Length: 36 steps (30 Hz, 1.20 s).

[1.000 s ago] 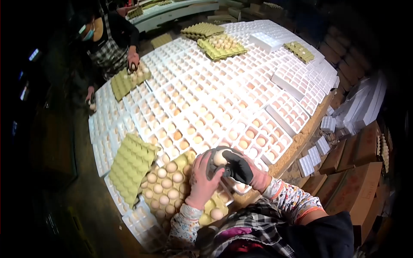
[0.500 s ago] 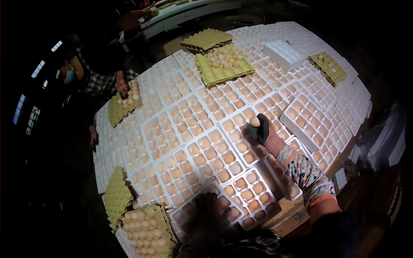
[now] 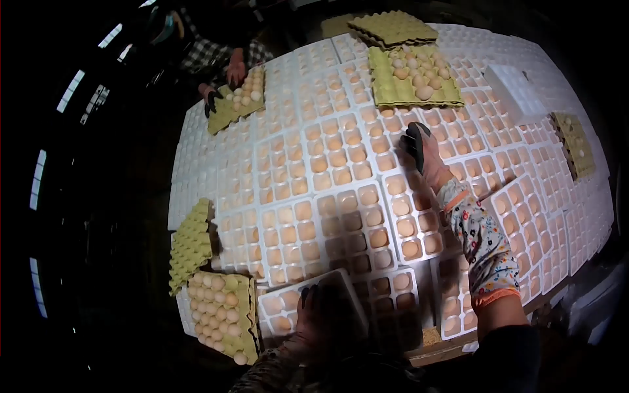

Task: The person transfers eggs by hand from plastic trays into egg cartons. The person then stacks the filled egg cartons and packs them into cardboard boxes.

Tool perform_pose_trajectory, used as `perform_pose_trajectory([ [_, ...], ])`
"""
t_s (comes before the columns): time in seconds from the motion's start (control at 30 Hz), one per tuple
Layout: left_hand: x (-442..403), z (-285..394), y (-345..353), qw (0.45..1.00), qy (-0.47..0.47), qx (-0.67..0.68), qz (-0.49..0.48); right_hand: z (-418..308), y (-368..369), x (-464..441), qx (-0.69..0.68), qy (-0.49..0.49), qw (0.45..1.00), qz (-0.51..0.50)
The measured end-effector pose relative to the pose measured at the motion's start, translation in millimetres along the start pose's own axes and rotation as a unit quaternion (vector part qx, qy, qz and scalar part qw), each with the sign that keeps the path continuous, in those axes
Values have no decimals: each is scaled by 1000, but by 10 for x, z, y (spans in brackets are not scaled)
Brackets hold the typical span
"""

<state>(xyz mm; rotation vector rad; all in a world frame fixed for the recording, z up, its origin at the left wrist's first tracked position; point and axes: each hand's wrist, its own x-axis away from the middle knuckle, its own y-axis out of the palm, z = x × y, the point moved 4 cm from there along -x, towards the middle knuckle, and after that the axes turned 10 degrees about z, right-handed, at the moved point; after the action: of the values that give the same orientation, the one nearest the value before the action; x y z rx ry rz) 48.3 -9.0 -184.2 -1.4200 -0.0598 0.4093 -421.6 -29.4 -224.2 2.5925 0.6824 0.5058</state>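
Note:
My right hand (image 3: 424, 149), in a pink glove with dark fingers, reaches over the white egg trays (image 3: 388, 171) in the middle of the table. Its fingers are curled together, and whatever lies inside them is hidden. Eggs (image 3: 405, 226) fill the pockets of the trays beneath. At the front edge, my left hand (image 3: 306, 322) is over a tilted white tray (image 3: 357, 308) with eggs in it. Deep shadow hides most of that hand's fingers, so their grip does not show.
A yellow-green carton (image 3: 386, 92) of eggs lies beyond my right hand, with stacked cartons (image 3: 393, 27) behind. Another full carton (image 3: 252, 308) stands front left. A white tray block (image 3: 517, 95) sits at right. A co-worker's gloved hands (image 3: 236, 69) work at a carton far left.
The view has swung left. My right hand has gone forward and left across the trays; the egg visible in its fingers before is out of sight. The co-worker's second hand has joined the carton.

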Motion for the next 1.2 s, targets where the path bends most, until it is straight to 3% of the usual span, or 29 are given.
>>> perform_pose_trajectory([
  [0.03,-40,10,-138,999,19,25,10,248,48,485,24,-9,999,-48],
  [0.07,-59,-46,-68,994,-21,82,-75,421,153,1026,45,79,993,-70],
  [0.1,-70,-55,-142,990,-25,129,-49,527,292,1503,96,94,985,-106],
  [0.13,-53,-31,-200,994,-13,97,49,583,423,1884,160,77,970,-168],
  [0.17,36,-33,-223,994,-47,86,47,660,528,2161,164,114,961,-190],
  [0.2,137,-23,-190,990,-34,98,93,846,513,2293,126,150,964,-180],
  [0.3,214,-77,-229,993,-30,95,66,739,674,2824,184,117,962,-167],
  [0.4,262,-352,-624,989,10,103,106,530,502,3420,181,99,975,-77],
  [0.43,353,-689,-644,977,17,115,176,412,407,3677,175,81,980,-55],
  [0.5,323,-1465,-899,963,-129,42,231,287,51,4175,199,33,979,35],
  [0.53,310,-1996,-888,939,-186,-163,239,344,-242,4438,199,41,973,107],
  [0.57,289,-2554,-888,922,-247,-228,189,273,-367,4743,159,39,971,173],
  [0.63,181,-3073,-1114,882,-365,-298,-15,183,-619,5195,108,36,958,265],
  [0.67,207,-3596,-861,903,-328,-276,-26,186,-841,5389,92,39,946,308],
  [0.73,15,-3715,-895,909,-310,-243,-136,166,-1282,5607,58,25,941,331],
  [0.8,-82,-4356,-638,921,-293,-255,-31,19,-1650,5711,61,-16,936,347],
  [0.83,-228,-4101,-773,926,-241,-288,28,-98,-1865,5694,46,-32,928,368],
  [0.9,-301,-2945,-1376,916,-138,-352,136,-389,-2471,5504,1,-63,910,409],
  [1.0,-456,-1205,-1800,940,-42,-300,159,-1018,-3552,4799,-25,-124,896,426],
  [1.07,-523,-287,-1653,959,67,-220,165,-1455,-4059,4112,-62,-167,884,433],
  [1.13,-657,713,-1378,953,141,-212,165,-1812,-4425,3439,22,-206,887,414],
  [1.2,-832,1531,-984,960,152,-163,169,-2037,-4770,2821,62,-204,920,328],
])
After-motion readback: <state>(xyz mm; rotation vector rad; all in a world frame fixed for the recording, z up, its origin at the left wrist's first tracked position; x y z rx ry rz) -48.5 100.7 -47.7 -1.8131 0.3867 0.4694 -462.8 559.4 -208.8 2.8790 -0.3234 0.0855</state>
